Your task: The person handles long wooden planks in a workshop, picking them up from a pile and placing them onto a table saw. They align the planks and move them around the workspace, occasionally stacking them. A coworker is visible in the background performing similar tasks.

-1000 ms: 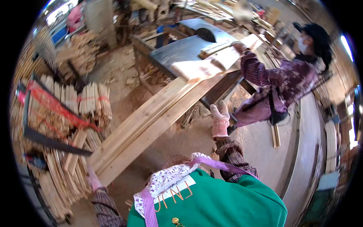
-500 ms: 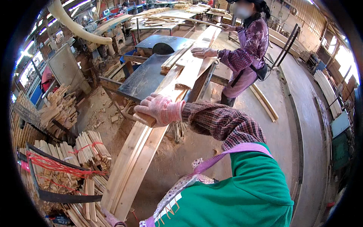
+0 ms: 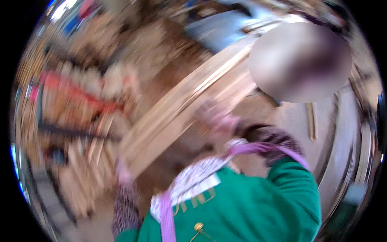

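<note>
The boards (image 3: 173, 119) lie side by side in front of the person, their long axis slanting from lower left to upper right; the near end points back toward the person's left side, while the far end points away, along the right side of a blue-grey table (image 3: 221, 31), into a heavily blurred patch that hides where it finishes. Left of the boards, well apart from the table, a wood pile (image 3: 82, 177) of short lengths spreads out, with red strapping (image 3: 74, 92) across its upper part and a dark bar (image 3: 74, 132) reaching toward the boards' near end. Over on the right, two thin sticks (image 3: 312, 121) lie on the floor. The right hand (image 3: 217, 117), gloved, is at the boards' right edge; its fingers are smeared, so I cannot tell how far they are spread or whether they grip. The left hand (image 3: 124, 171) is at the near end's corner, its finger closure likewise too blurred to tell.
</note>
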Available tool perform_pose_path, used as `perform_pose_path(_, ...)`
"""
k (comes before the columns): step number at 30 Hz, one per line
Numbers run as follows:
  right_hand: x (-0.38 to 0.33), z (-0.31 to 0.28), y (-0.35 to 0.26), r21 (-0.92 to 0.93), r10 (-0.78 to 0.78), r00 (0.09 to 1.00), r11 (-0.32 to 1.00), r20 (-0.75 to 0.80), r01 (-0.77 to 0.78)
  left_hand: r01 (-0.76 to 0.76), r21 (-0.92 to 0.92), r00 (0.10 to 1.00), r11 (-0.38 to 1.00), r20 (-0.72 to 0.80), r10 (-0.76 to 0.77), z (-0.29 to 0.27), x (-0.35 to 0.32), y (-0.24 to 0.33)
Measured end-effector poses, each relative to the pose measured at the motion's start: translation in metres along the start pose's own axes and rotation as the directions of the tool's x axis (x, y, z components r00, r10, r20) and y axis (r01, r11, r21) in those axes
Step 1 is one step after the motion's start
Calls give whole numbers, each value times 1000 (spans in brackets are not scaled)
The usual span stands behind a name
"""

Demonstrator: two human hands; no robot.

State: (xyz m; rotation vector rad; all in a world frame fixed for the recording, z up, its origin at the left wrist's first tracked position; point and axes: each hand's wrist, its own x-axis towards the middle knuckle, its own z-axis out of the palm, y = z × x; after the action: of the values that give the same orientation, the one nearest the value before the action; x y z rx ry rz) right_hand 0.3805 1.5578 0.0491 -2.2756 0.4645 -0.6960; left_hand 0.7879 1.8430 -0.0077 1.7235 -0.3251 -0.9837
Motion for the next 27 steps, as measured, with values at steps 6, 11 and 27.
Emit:
perform_pose_path(6, 4, -32, -23, -811, 57, 960, 550, 274, 199, 67, 631, 914, 773, -350, 206, -13, 6, -15)
perform_pose_path(11, 5, -6, -38, -744, 110, 925, 632, 364, 218, 62, -186, 998, 981, -8, -65, 2, 13, 1)
perform_pose_path(27, 108, 170, -145, -541, 145, 790, 800, 595, 260, 200, 253, 947, 947, -299, -120, -1, -11, 30)
